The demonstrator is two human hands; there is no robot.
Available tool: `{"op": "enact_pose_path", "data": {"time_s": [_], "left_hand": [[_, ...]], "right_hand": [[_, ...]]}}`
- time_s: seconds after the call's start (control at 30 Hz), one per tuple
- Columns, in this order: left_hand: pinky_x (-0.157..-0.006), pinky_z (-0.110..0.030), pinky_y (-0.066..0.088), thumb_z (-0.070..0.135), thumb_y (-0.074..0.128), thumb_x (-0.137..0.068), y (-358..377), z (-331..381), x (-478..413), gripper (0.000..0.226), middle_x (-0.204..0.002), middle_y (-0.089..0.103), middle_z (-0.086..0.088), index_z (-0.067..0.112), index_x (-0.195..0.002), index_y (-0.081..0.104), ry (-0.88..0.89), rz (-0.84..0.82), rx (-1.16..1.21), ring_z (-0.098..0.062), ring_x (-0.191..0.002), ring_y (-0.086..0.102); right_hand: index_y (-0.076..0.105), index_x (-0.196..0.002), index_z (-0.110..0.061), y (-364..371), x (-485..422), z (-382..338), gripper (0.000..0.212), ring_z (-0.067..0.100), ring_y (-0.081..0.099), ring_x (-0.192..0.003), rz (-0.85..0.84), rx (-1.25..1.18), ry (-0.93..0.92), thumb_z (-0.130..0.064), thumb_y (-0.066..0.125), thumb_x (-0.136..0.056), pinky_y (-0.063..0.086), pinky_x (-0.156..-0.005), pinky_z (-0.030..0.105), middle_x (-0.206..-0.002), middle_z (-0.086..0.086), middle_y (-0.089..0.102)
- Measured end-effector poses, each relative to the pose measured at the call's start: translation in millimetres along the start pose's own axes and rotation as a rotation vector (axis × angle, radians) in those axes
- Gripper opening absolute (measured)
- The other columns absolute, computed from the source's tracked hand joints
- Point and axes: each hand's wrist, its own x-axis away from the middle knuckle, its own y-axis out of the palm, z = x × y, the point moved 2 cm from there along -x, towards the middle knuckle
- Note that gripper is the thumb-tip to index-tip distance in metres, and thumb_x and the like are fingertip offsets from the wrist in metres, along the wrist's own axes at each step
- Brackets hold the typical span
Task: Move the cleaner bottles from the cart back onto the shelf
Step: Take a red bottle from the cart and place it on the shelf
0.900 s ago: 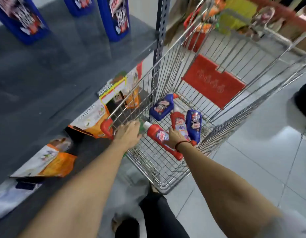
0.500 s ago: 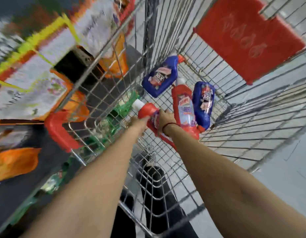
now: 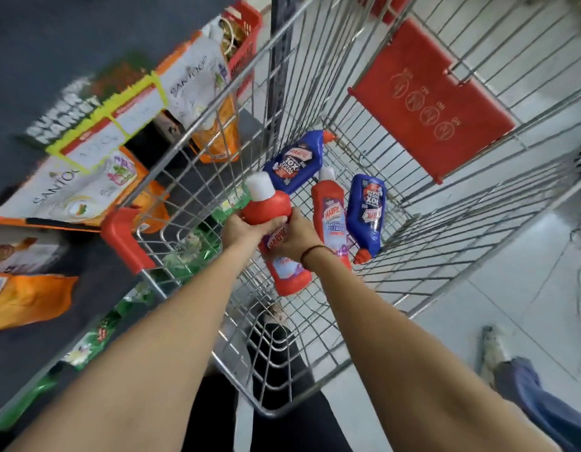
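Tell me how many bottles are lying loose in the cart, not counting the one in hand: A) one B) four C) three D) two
C: two blue bottles and one red bottle lie on the cart floor, while both hands grip another red bottle.

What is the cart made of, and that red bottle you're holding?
The cart looks like metal wire, shiny silver, woven in a grid, with red plastic-looking corner caps. The red bottle held by the left hand and right hand seems smooth, glossy plastic, with a white cap and a printed label.
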Motion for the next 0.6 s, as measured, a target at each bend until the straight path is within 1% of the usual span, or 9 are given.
{"op": "enact_pose_path", "data": {"time_s": [0.07, 0.17, 0.2, 0.27, 0.3, 0.33, 0.43, 0.5, 0.6], "left_hand": [[-0.08, -0.029, 0.046, 0.048, 0.087, -0.042, -19.3, 16.1, 14.3, 0.08, -0.1, 0.065, -0.002, 0.015, -0.109, 0.058, 0.117, -0.024, -0.058, -0.019, -0.088, 0.058], [-0.088, -0.029, 0.052, 0.036, 0.091, -0.044, -50.3, 43.9, 36.7, 0.071, -0.108, 0.068, -0.005, 0.015, -0.104, 0.06, 0.243, -0.056, -0.026, -0.017, -0.096, 0.063], [-0.081, -0.019, 0.054, 0.029, 0.091, -0.045, -63.2, 53.1, 46.4, 0.06, -0.106, 0.069, -0.006, 0.014, -0.095, 0.061, 0.303, -0.062, 0.019, -0.01, -0.089, 0.065], [-0.053, -0.001, 0.045, 0.021, 0.091, -0.046, -85.9, 71.9, 63.2, 0.042, -0.089, 0.069, -0.002, 0.021, -0.075, 0.061, 0.432, -0.046, 0.072, 0.013, -0.06, 0.06], [-0.048, 0.0, 0.042, 0.021, 0.091, -0.046, -100.2, 80.8, 73.7, 0.04, -0.083, 0.068, 0.0, 0.022, -0.072, 0.061, 0.475, -0.036, 0.097, 0.018, -0.052, 0.055], [-0.05, -0.001, 0.043, 0.021, 0.091, -0.046, -113.6, 87.9, 84.4, 0.039, -0.082, 0.068, 0.0, 0.022, -0.073, 0.062, 0.508, -0.041, 0.122, 0.018, -0.051, 0.054], [-0.063, -0.013, 0.052, 0.012, 0.089, -0.051, -156.9, 107.6, 121.9, 0.039, -0.085, 0.072, -0.002, 0.014, -0.084, 0.068, 0.622, -0.134, 0.21, 0.008, -0.063, 0.063], [-0.068, -0.021, 0.055, 0.006, 0.087, -0.053, -188.7, 118.5, 151.2, 0.041, -0.08, 0.072, 0.005, 0.015, -0.088, 0.067, 0.683, -0.155, 0.28, 0.0, -0.067, 0.065], [-0.069, -0.023, 0.056, 0.006, 0.085, -0.057, -237.4, 129.0, 191.8, 0.037, -0.077, 0.071, 0.006, 0.009, -0.09, 0.067, 0.767, -0.136, 0.315, -0.005, -0.067, 0.066]], "right_hand": [[0.041, -0.12, -0.01, -5.3, 19.6, -13.4, 0.08, 0.028, 0.057, -0.101, 0.082, -0.102, -0.068, -0.021, 0.086, -0.054, 0.05, -0.083, 0.038, -0.113, 0.012, 0.061], [0.048, -0.119, -0.011, -20.1, 46.9, -30.9, 0.071, 0.02, 0.057, -0.094, 0.109, -0.211, -0.143, -0.013, 0.085, -0.058, 0.046, -0.077, 0.025, -0.107, 0.004, 0.063], [0.049, -0.118, -0.01, -24.4, 58.4, -37.3, 0.068, 0.018, 0.056, -0.092, 0.09, -0.21, -0.173, -0.012, 0.084, -0.06, 0.044, -0.073, 0.016, -0.104, 0.002, 0.062], [0.05, -0.119, -0.008, -29.9, 76.7, -46.4, 0.065, 0.015, 0.054, -0.09, 0.04, -0.19, -0.196, -0.01, 0.083, -0.063, 0.04, -0.062, 0.001, -0.102, 0.001, 0.06], [0.05, -0.119, -0.007, -31.3, 87.4, -54.3, 0.066, 0.016, 0.055, -0.092, 0.028, -0.195, -0.202, -0.01, 0.083, -0.063, 0.042, -0.065, 0.002, -0.105, 0.002, 0.061], [0.05, -0.12, -0.007, -31.9, 98.1, -62.0, 0.067, 0.018, 0.057, -0.095, 0.028, -0.219, -0.213, -0.009, 0.084, -0.062, 0.046, -0.074, 0.01, -0.11, 0.005, 0.063], [0.052, -0.119, -0.005, -35.5, 131.3, -97.1, 0.066, 0.027, 0.061, -0.105, 0.094, -0.287, -0.308, -0.007, 0.084, -0.061, 0.051, -0.089, 0.036, -0.116, 0.013, 0.065], [0.055, -0.117, -0.004, -37.5, 155.4, -126.8, 0.064, 0.026, 0.063, -0.105, 0.132, -0.304, -0.407, -0.009, 0.085, -0.061, 0.052, -0.092, 0.04, -0.114, 0.013, 0.067], [0.06, -0.111, -0.013, -35.7, 187.8, -170.4, 0.06, 0.017, 0.067, -0.096, 0.158, -0.347, -0.535, -0.015, 0.087, -0.057, 0.055, -0.087, 0.037, -0.105, 0.004, 0.071]]}}
